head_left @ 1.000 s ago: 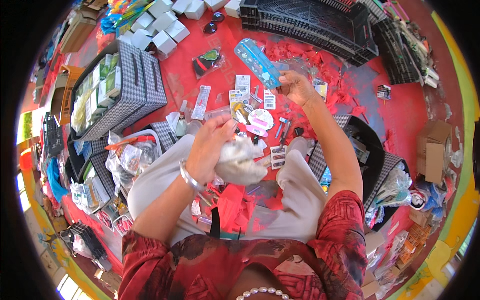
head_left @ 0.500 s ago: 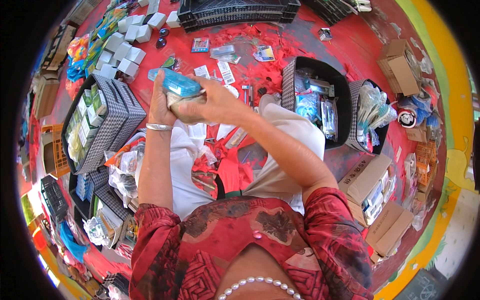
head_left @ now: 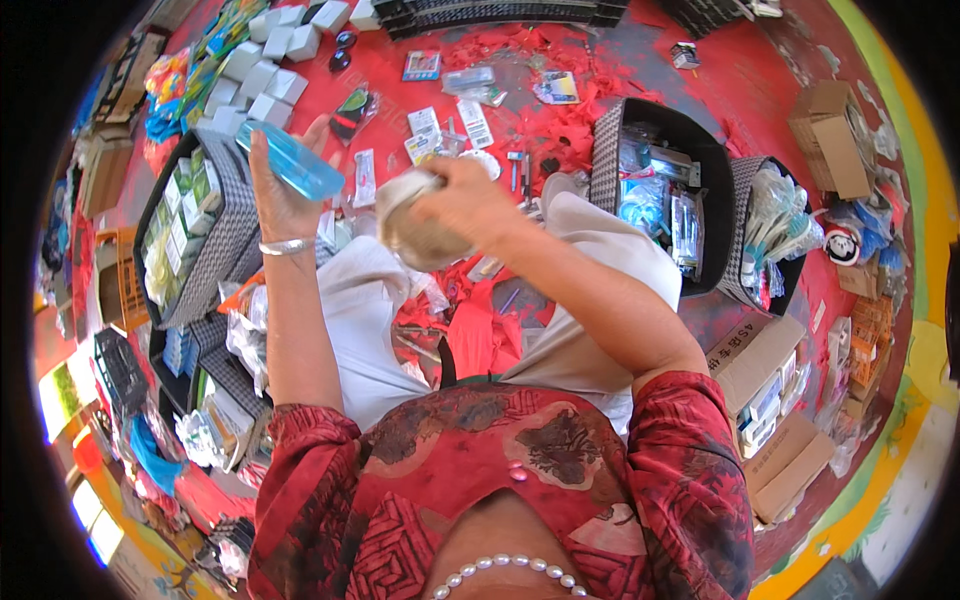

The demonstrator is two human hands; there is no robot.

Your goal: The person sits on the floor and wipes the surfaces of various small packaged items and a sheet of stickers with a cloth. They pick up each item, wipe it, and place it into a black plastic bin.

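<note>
A translucent blue plastic case (head_left: pixel 293 163), long with rounded corners, rests tilted in my left hand (head_left: pixel 283 208). The thumb lies along its left end, and the fingers reach behind it. To the right, apart from the case, my right hand (head_left: pixel 468 203) grips a bunched beige cloth (head_left: pixel 412 225) that hangs over my lap. My fingers hide part of the cloth. Flat packets and cards lie on the red floor beyond my hands, among them a white-and-yellow card (head_left: pixel 424 135) and a black-and-green packaged item (head_left: pixel 352 113).
Checked fabric bins flank me: one with green-and-white boxes (head_left: pixel 182 215) at left, others with packaged goods (head_left: pixel 657 205) and bagged items (head_left: pixel 775 220) at right. Small white boxes (head_left: pixel 262 80) are heaped at far left. A black crate (head_left: pixel 500 17) stands ahead; cardboard boxes (head_left: pixel 790 465) sit at right.
The cloth has come away from the case. My left hand has moved left with the case, while my right hand has shifted slightly right with the cloth. The view has shifted a little.
</note>
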